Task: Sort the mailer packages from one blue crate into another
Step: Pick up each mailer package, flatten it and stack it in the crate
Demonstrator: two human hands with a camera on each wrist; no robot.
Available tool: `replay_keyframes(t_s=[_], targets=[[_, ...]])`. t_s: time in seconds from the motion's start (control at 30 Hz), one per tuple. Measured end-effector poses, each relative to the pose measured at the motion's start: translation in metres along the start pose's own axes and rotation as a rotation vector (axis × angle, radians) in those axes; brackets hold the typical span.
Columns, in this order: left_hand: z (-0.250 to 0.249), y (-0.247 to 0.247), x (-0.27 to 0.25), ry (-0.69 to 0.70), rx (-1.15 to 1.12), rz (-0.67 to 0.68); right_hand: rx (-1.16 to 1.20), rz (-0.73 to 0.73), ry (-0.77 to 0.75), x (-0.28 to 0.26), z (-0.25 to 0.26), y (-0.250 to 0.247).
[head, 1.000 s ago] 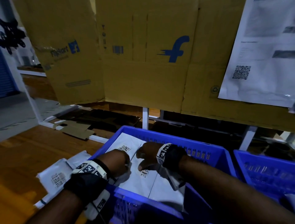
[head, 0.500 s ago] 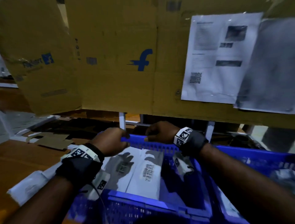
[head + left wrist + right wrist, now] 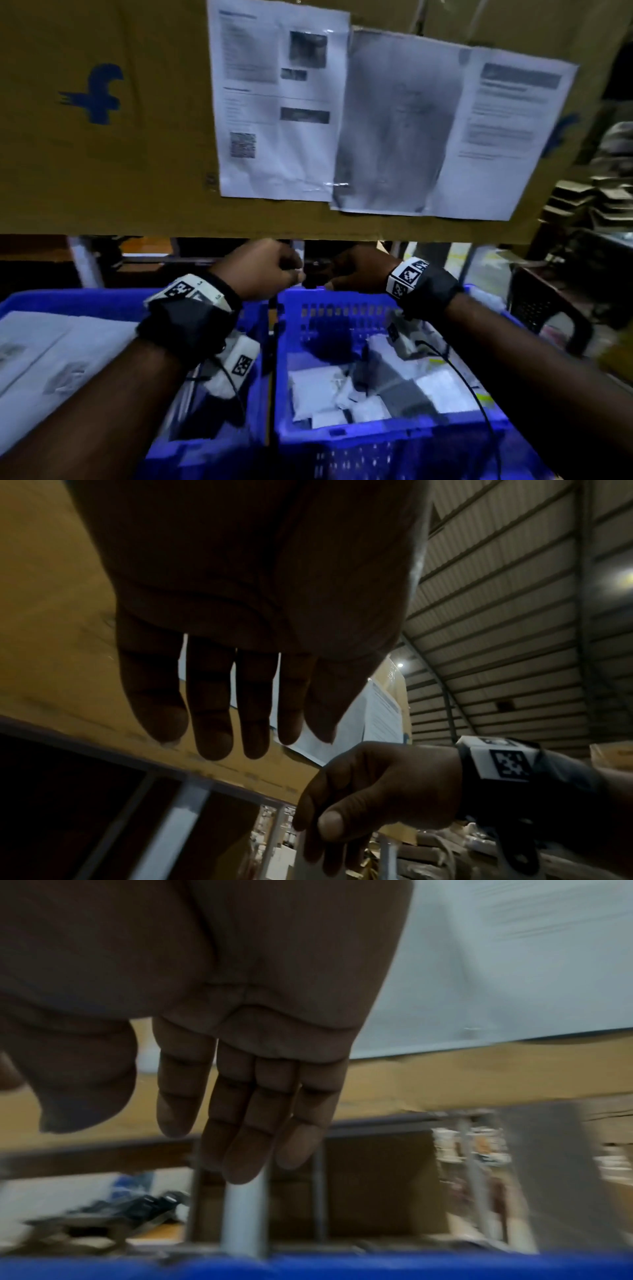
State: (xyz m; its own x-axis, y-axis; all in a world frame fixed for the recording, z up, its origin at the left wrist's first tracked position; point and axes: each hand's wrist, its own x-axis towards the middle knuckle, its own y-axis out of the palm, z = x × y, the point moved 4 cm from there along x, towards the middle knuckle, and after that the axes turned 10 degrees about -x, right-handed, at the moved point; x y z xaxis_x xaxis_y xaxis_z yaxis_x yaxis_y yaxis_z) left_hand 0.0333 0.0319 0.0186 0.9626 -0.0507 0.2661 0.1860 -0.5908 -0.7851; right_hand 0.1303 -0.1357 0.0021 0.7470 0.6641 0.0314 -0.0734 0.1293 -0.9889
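printed sheets (image 3: 279,102): text blurred | left crate (image 3: 68,298): cut off at edge

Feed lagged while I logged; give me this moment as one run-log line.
left hand: empty, fingers loose | right hand: empty, above right blue crate far rim | mailer packages: in crate

Both forearms are bare, with no sleeves in view. Each wrist wears a broad black fabric strap (image 3: 186,325) carrying a white block printed with black-and-white square fiducial markers (image 3: 409,274). Under the left wrist hangs a white camera housing (image 3: 234,368) bearing another such marker, with a thin black cable (image 3: 479,397) trailing from the matching unit beneath the right wrist.
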Motion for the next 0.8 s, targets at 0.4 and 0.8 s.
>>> replay_keyframes(t_s=[0.4,0.8], targets=[[-0.004,0.165,0.078,-0.134,-0.171,0.14,-0.387,0.643,-0.163,-0.027,-0.079,0.125],[0.041,0.218,0.072,-0.195,-0.378,0.088,-0.37,0.8,-0.362,-0.038,-0.08,0.181]])
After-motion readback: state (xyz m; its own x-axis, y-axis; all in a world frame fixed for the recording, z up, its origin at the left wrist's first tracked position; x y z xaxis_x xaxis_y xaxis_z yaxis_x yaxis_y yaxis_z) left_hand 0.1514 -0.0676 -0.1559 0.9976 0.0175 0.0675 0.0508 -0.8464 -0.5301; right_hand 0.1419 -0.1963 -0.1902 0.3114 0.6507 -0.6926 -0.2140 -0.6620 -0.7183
